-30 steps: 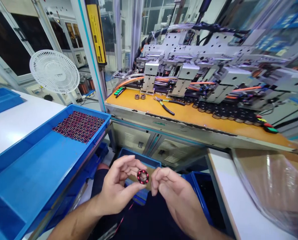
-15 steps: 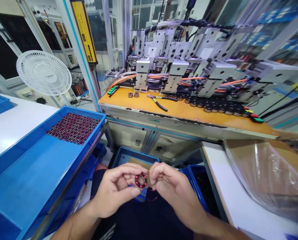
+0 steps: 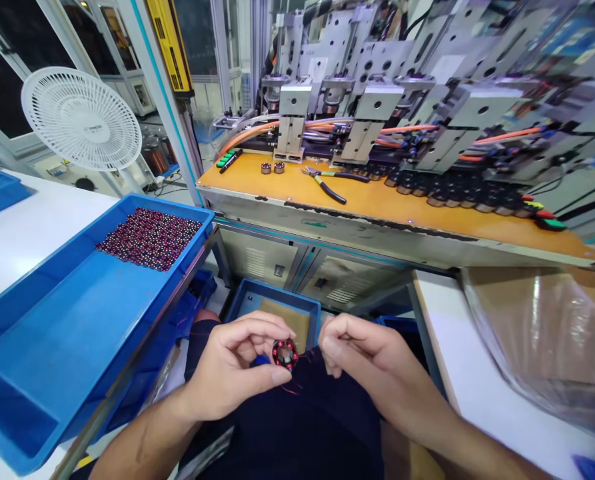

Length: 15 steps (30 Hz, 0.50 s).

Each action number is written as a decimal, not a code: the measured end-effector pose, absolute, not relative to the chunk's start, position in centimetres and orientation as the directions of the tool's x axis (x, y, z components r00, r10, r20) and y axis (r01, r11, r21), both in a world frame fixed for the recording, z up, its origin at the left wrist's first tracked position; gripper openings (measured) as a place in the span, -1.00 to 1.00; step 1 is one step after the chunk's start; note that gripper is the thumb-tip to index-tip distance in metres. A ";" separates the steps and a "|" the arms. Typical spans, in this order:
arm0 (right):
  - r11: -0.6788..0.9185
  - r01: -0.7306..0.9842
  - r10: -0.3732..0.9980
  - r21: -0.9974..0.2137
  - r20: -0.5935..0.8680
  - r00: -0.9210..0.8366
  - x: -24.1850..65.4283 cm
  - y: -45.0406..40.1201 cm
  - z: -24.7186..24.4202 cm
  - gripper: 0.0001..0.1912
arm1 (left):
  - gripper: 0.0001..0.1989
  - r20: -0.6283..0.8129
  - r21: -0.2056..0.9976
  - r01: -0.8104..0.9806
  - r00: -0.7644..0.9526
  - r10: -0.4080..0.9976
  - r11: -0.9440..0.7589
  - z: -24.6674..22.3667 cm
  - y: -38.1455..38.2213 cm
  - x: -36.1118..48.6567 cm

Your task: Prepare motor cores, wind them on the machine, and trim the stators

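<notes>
- Red and black, wound ring [image 3: 285,355] clasped at its rim in the grip of the left hand [image 3: 237,363], open centre facing the camera, above the dark-clothed lap.
- Curled shut just right of the ring, apart from it: grip of the right hand [image 3: 364,350], thumb against bent fingers; too fine to tell whether any wire is caught inside.
- Thin reddish wires [image 3: 304,357] trailing from the ring towards the right hand.
- To the left, long blue tray [image 3: 72,320] with a heap of small red-and-black parts [image 3: 150,237] at its far end.
- Beyond the hands, orange bench [image 3: 257,187] bearing pliers [image 3: 317,174] with handles spread, two small cylindrical parts [image 3: 266,168] side by side and a packed row of dark parts [image 3: 447,193].
- Below the orange bench, lower blue tray [image 3: 244,297] holding a brown sheet [image 3: 292,323].
</notes>
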State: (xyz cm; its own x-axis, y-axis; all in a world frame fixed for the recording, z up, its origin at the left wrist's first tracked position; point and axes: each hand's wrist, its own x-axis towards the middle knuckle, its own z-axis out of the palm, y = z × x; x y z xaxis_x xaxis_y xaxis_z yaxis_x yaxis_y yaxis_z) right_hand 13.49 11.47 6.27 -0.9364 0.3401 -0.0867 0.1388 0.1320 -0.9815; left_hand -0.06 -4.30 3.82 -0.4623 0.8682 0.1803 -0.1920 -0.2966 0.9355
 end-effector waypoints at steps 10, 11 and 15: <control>0.081 0.124 0.202 -0.989 -0.106 -0.974 13.4 11.5 6.7 -0.62 | -0.64 0.168 0.961 -0.125 -0.443 0.881 -0.247 3.8 -4.5 0.0; 0.087 0.138 0.202 -0.987 -0.118 -0.972 13.5 11.8 6.7 -0.62 | -0.65 0.161 0.961 -0.133 -0.442 0.882 -0.243 3.8 -4.6 0.0; 0.104 0.133 0.204 -0.986 -0.110 -0.973 13.4 11.8 7.3 -0.69 | -0.67 0.127 0.965 -0.160 -0.404 0.906 -0.206 4.0 -4.9 -0.1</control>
